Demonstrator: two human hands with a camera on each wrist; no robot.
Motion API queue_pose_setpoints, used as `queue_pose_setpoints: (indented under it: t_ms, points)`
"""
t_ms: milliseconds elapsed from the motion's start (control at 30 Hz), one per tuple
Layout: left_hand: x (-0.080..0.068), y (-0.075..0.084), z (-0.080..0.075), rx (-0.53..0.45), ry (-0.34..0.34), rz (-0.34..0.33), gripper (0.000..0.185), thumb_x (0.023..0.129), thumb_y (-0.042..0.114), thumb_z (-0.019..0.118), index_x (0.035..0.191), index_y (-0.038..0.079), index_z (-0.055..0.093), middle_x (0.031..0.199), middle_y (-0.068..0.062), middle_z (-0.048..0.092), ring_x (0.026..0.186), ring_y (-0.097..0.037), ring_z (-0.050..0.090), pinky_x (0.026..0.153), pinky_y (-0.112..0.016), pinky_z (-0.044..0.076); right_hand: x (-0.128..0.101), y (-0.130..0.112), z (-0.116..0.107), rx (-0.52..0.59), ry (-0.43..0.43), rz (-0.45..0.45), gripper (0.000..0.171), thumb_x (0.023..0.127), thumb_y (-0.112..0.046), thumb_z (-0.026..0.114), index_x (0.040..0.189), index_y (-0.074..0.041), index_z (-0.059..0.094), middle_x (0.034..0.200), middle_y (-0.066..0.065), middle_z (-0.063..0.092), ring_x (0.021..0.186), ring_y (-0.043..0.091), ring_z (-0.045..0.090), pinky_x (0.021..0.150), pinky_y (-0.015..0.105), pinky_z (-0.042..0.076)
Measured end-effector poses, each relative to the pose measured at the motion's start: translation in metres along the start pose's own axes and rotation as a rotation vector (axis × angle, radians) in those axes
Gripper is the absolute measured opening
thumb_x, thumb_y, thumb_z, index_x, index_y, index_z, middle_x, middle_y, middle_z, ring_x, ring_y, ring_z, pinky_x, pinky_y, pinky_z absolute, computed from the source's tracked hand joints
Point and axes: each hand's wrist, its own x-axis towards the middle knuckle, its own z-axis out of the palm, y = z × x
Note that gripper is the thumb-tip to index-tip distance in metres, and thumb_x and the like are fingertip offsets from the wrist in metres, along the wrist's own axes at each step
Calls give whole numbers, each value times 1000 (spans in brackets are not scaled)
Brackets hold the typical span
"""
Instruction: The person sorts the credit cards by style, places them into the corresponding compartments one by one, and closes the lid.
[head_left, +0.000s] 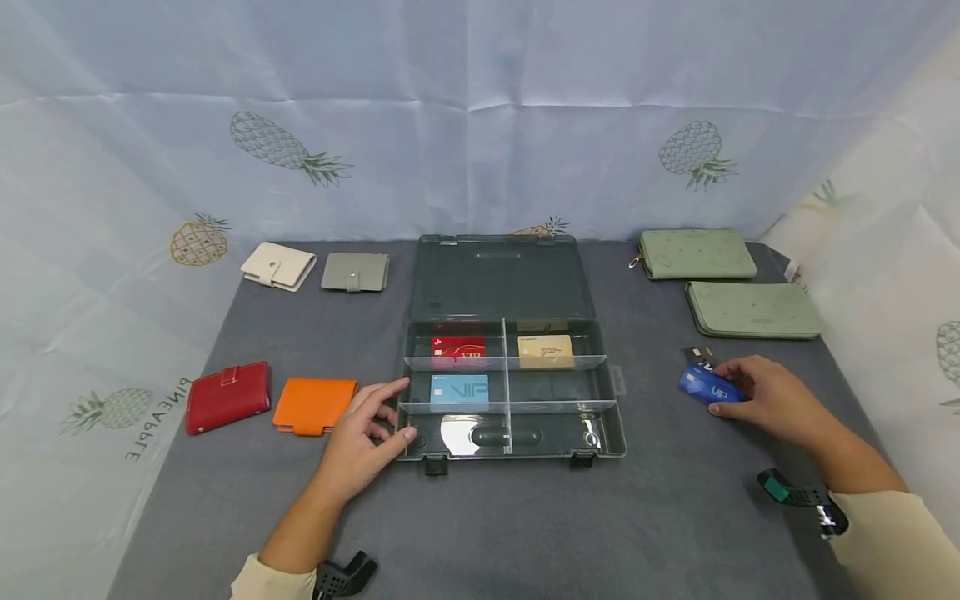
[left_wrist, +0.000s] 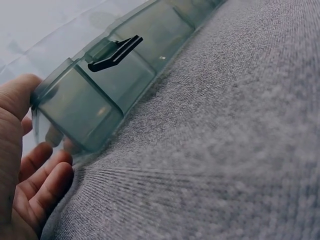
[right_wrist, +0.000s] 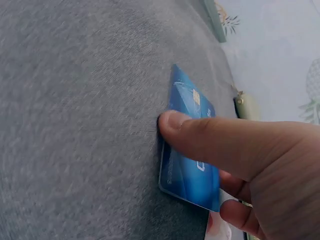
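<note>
My right hand [head_left: 776,400] pinches a blue VIP card [head_left: 705,385], its thumb across the printed face of the card [right_wrist: 187,100] in the right wrist view. Just behind it, a dark card [head_left: 697,354] lies on the table. My left hand [head_left: 363,437] holds the front left corner of a clear grey compartment box [head_left: 510,454], thumb on the rim and fingers along the side wall [left_wrist: 75,110]. The box's lid is raised at the back. Inside lie a red card [head_left: 457,347] at back left, a gold card [head_left: 545,351] at back right and a light blue card [head_left: 459,388] at middle left.
Two green wallets [head_left: 701,254] [head_left: 753,309] lie at the back right. To the left are a cream wallet [head_left: 277,265], a grey wallet [head_left: 355,272], a red wallet [head_left: 228,397] and an orange wallet [head_left: 313,404]. A pineapple-printed curtain [head_left: 480,158] borders the grey table [head_left: 525,533].
</note>
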Motion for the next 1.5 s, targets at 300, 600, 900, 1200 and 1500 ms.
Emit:
queue_pose_setpoints:
  t_ms: [300,600,900,1200,1500]
  points:
    - [0,-2,-3,-34,-21,11,67,92,17,87,153,21,60,132,-7,59,85,-17,63,72,-27,58,7,-18,-20,46,-50,1,10,102,-11,74,108,-8,67,95,0,68,82,8,56,66,29,45]
    - [-1,-5,-6,-98,-59,86,73,88,9,88,155,13,57,137,-9,57,92,-17,62,73,-28,59,27,-55,-43,136,-64,-80,3,106,-12,69,109,-13,70,92,-4,67,77,8,56,64,27,46]
    - [-1,-8,-10,-123,-99,153,81,85,6,88,158,11,53,142,-11,55,97,-20,61,76,-29,59,56,-114,-43,206,-116,-173,5,106,-13,69,109,-17,70,95,-2,66,79,14,56,64,30,45]
    - [-1,-8,-11,-127,-105,149,83,84,6,89,158,11,52,142,-11,54,98,-20,60,76,-28,58,84,-158,-16,283,-165,-293,9,103,-8,73,105,-17,72,90,-4,66,80,17,58,67,31,47]
    - [-1,-8,-10,-126,-98,148,82,84,6,89,157,9,54,142,-10,55,97,-19,60,75,-28,58,95,-185,17,227,-198,-416,7,98,-9,79,100,-15,76,86,-12,72,69,6,56,63,30,49]
